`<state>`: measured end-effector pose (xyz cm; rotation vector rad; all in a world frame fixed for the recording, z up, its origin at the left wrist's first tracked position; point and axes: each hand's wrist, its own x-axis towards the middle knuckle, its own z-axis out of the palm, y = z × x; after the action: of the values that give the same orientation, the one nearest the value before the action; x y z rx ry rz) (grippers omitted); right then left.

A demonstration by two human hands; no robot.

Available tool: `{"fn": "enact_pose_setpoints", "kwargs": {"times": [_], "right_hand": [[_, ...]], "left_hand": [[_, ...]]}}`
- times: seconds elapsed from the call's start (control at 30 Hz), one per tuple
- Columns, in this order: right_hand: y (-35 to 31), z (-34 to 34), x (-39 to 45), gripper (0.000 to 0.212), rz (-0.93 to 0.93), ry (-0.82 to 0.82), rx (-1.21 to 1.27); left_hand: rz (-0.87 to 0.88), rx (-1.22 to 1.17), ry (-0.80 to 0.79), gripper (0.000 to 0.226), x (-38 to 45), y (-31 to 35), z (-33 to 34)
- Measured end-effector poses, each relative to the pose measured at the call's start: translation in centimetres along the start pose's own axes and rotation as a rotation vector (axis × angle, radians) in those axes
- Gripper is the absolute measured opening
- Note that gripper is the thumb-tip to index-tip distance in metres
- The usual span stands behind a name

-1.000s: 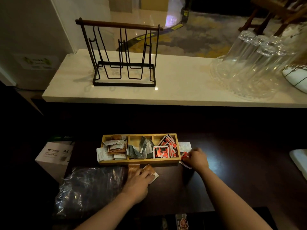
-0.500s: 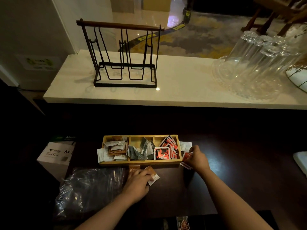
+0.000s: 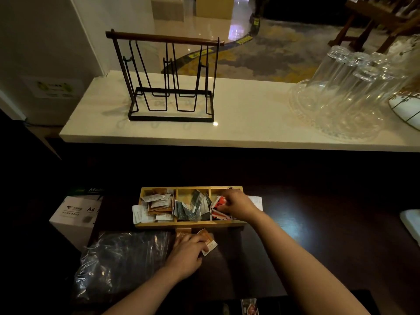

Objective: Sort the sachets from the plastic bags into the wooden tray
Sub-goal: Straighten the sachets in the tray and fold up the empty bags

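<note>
While the right hand (image 3: 238, 206) pinches what looks like a red sachet (image 3: 220, 203) over the wooden tray's (image 3: 191, 224) right compartment, the left hand (image 3: 187, 255) presses flat on brown sachets (image 3: 208, 241) just before the tray — plastic bag (image 3: 118, 264) beside it, on the tabletop (image 3: 318, 235).

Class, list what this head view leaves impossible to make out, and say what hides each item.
- Print on the sachets in the wooden tray: too small, dim.
- Right compartment's contents: mostly covered by the right hand.
- Sachets under the left hand: partly covered.
- Plastic bag contents: glare and darkness.
</note>
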<state>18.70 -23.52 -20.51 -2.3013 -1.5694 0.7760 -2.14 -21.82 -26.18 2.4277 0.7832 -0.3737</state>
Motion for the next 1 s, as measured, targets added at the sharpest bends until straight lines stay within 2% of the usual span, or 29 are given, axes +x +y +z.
{"fn": "enact_pose_setpoints", "kwargs": {"times": [0.07, 0.2, 0.27, 0.37, 0.43, 0.6, 0.7, 0.83, 0.93, 1.0], "right_hand": [[0.3, 0.7, 0.6, 0.035, 0.02, -0.035, -0.125], [1.2, 0.5, 0.8, 0.039, 0.029, -0.01, -0.165], [1.5, 0.5, 0.8, 0.039, 0.017, -0.002, -0.182], [2.0, 0.5, 0.6, 0.043, 0.067, 0.041, -0.091], [2.0, 0.3, 0.5, 0.043, 0.156, 0.099, 0.026], [1.3, 0.9, 0.6, 0.034, 0.264, 0.234, 0.163], [0.3, 1.6, 0.8, 0.034, 0.283, 0.3, 0.218], [-0.3, 2.4, 0.8, 0.037, 0.266, 0.285, 0.154], [-0.2, 2.7, 0.8, 0.036, 0.253, 0.264, 0.103], [-0.2, 2.7, 0.7, 0.034, 0.232, 0.259, 0.113]], "left_hand": [[-0.006, -0.019, 0.018, 0.037, 0.0, -0.1, 0.1], [-0.027, -0.03, 0.038, 0.046, 0.0, -0.2, 0.0], [-0.017, 0.037, 0.027, 0.054, 0.1, 0.0, 0.0], [-0.041, 0.176, 0.034, 0.057, 0.2, 0.9, 0.2], [-0.087, 0.189, 0.084, 0.053, 0.4, 1.5, 0.6], [-0.18, 0.081, 0.234, 0.034, 0.1, 1.3, 1.9], [-0.23, 0.015, 0.285, 0.032, -0.2, 0.2, 2.4], [-0.282, 0.008, 0.341, 0.039, -0.2, -0.2, 2.5], [-0.351, -0.023, 0.392, 0.03, -0.3, -0.4, 2.5], [-0.385, -0.066, 0.409, 0.038, -0.3, -0.4, 2.6]]}}
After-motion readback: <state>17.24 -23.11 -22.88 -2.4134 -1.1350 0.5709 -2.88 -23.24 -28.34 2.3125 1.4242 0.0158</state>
